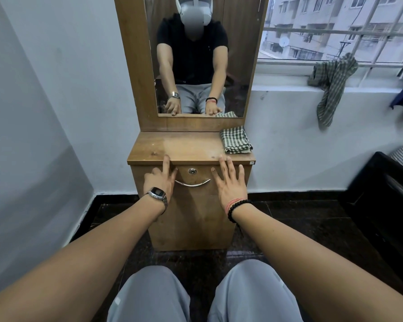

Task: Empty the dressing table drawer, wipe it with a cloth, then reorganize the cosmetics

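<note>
Both hands reach for the closed wooden drawer front [193,180] with its curved metal handle [192,183] and round lock [192,171]. Left hand [159,176] points its index finger onto the dressing table top's front edge [191,161], other fingers loosely curled; right hand [230,182] spreads wide, holding nothing. At the top's back right corner lies a folded green checked cloth [235,140].
</note>
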